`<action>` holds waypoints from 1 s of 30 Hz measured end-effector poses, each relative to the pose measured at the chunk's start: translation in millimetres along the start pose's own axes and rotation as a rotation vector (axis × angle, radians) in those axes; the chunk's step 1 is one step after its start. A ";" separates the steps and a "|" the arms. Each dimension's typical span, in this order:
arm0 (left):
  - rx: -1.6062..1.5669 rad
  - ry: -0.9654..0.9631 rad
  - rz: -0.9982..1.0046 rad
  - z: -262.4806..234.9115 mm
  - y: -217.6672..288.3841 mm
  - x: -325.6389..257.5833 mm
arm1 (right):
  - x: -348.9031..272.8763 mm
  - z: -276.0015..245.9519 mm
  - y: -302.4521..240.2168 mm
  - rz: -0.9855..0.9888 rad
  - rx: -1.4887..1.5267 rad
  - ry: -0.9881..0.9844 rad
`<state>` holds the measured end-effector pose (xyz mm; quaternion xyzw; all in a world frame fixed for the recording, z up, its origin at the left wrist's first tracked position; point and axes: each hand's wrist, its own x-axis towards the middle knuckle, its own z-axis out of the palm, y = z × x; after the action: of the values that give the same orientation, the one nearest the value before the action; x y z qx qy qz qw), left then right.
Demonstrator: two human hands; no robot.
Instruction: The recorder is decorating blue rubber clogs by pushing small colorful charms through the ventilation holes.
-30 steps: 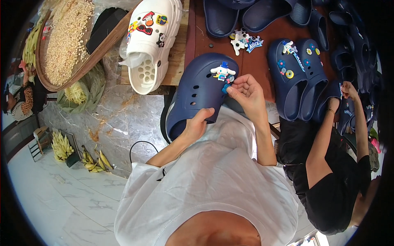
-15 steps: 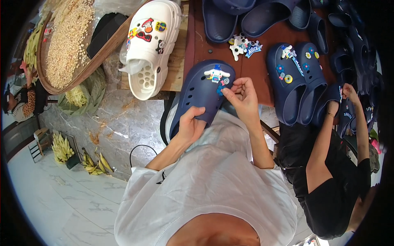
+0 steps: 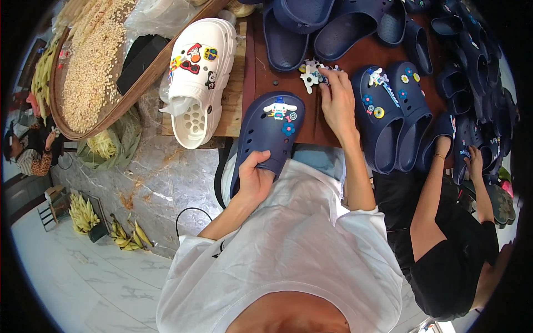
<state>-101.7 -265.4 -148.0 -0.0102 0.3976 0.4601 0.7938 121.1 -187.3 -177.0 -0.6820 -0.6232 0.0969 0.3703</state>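
My left hand (image 3: 256,178) grips a navy clog (image 3: 265,133) by its side near the opening, thumb on top. On the clog's toe sit a white long-eared character charm (image 3: 281,110), a small swirl charm and a blue flower charm (image 3: 288,129); several holes along its side are bare. My right hand (image 3: 337,99) reaches over a small pile of loose charms (image 3: 312,76) on the brown table, fingers extended and partly covering it. Whether the fingertips have hold of a charm cannot be made out. Beside that hand stands a pair of decorated navy clogs (image 3: 383,119).
A white clog with charms (image 3: 201,72) stands at the left on a wooden board. Farther left is a woven tray of pale kernels (image 3: 91,72). More navy clogs (image 3: 347,28) line the far side. A co-worker in black (image 3: 444,250) handles clogs at the right.
My right hand has left the blue flower charm on the clog and moved up and right to the loose charms. My left hand still holds the clog. The co-worker's hand has moved lower.
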 end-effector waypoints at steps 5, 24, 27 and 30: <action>-0.021 0.004 0.002 -1.5 -1.5 -0.5 | 7.4 14.7 16.0 -0.055 -0.114 -0.017; 0.085 -0.009 0.045 7.0 -6.5 5.4 | -67.2 -32.3 -44.7 0.454 0.968 -0.475; 0.098 -0.008 0.042 5.6 -7.8 5.3 | -76.2 -20.1 -46.4 0.504 1.014 -0.462; 0.101 -0.009 0.028 1.0 -8.8 5.8 | -74.9 -17.3 -40.6 0.538 0.997 -0.471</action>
<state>-93.1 -265.9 -154.2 0.0372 0.4170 0.4505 0.7885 84.5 -265.1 -164.0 -0.5202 -0.3739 0.6152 0.4595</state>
